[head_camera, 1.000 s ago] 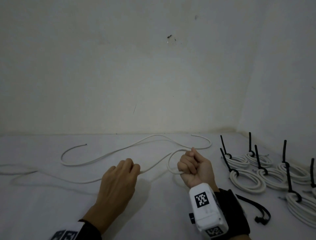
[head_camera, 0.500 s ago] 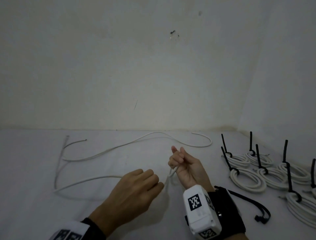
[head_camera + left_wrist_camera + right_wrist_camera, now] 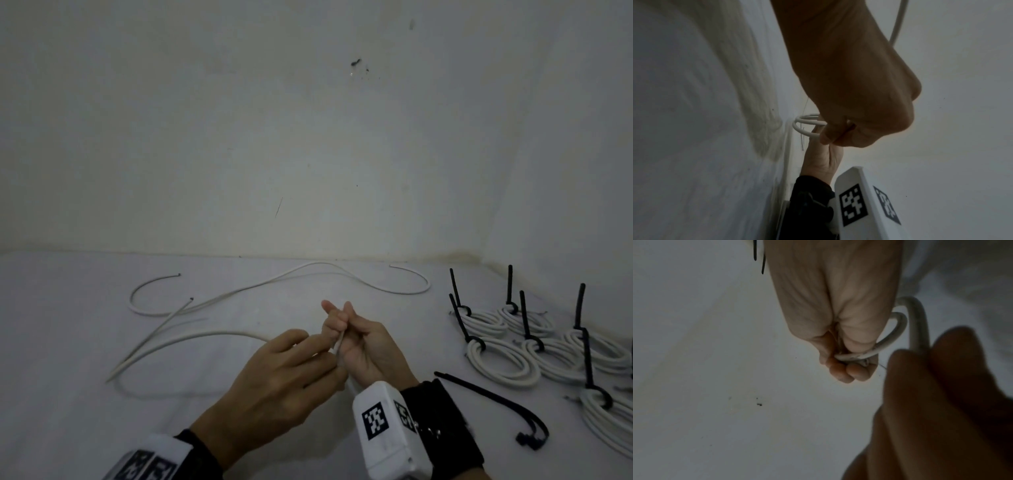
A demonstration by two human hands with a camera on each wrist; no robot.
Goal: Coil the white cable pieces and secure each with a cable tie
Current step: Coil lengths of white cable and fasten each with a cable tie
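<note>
Cable — leftward, in both hands

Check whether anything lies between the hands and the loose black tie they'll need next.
Nothing visible does. The loose tie lies on bare surface just right of the right hand, clear of the finished coils.

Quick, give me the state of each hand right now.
Left hand: fingers curled round the white cable, feeding it in.
Right hand: closed on small loops of the same cable.
</note>
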